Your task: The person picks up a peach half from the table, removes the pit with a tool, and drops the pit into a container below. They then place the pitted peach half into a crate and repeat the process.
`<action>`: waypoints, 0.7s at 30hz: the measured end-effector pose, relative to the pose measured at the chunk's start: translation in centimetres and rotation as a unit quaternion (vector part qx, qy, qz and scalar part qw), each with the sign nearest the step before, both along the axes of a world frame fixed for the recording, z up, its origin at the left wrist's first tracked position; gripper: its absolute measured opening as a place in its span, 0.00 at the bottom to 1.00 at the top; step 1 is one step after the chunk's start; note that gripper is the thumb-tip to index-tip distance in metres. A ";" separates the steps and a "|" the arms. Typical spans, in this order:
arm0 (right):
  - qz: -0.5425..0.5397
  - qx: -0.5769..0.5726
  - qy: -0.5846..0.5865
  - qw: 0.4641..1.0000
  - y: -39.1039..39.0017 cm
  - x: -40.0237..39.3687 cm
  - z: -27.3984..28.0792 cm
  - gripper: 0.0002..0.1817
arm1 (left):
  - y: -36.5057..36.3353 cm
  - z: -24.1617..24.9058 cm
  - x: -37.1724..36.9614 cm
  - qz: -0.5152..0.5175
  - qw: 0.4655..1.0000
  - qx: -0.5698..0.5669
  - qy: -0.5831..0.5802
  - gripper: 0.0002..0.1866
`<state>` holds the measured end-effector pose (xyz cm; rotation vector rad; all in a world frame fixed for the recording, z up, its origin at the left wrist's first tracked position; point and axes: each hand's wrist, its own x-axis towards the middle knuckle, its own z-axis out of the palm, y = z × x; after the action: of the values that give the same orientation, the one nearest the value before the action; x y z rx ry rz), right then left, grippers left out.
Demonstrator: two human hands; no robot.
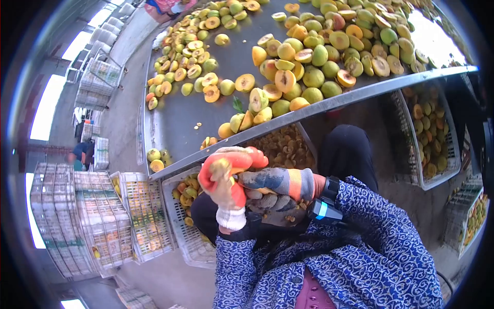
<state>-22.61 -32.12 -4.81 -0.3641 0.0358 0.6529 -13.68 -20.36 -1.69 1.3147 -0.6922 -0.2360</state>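
My left hand (226, 177), in an orange-red glove with a stained patch and a white cuff, is closed above my lap. Beside it my right hand (280, 184), in a dirty grey glove with an orange band, is also closed, its fingers curled towards the left hand. What lies between the hands, if anything, is hidden by the gloves. Just beyond them is the metal-rimmed table (180, 123), bearing yellow-green peach-like fruit (284, 81), many cut in half with brown pits or hollows showing. Under its edge, brown pits or scraps (288, 147) fill a container behind my hands.
A white crate (198, 250) with fruit stands by my left knee. Another fruit-filled crate (447, 172) is under the table at right, with one more crate (465, 216) nearby. Stacked crates (77, 216) stand at left. People are partly visible at the table's far side and at left.
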 end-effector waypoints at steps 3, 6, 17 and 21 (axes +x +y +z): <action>-0.040 -0.152 -0.056 0.986 0.8 0.8 0.3 0.16 | 0.6 -1.9 0.4 0.012 0.998 0.003 -0.061 0.28; 0.012 -0.017 0.040 0.999 0.1 -1.0 1.7 0.17 | 1.0 -1.4 -0.1 -0.001 0.999 0.005 -0.036 0.29; -0.099 0.172 0.231 0.952 2.0 1.7 -4.9 0.23 | 12.1 2.0 8.2 0.299 0.954 0.035 0.004 0.14; -0.062 0.012 0.172 0.983 3.0 1.7 -3.6 0.28 | 14.6 4.9 10.1 0.386 0.863 0.296 -0.133 0.13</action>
<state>-20.89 -29.17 -8.41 -0.2201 0.3764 0.5861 -3.59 -5.76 3.22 2.1423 -0.2632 0.4339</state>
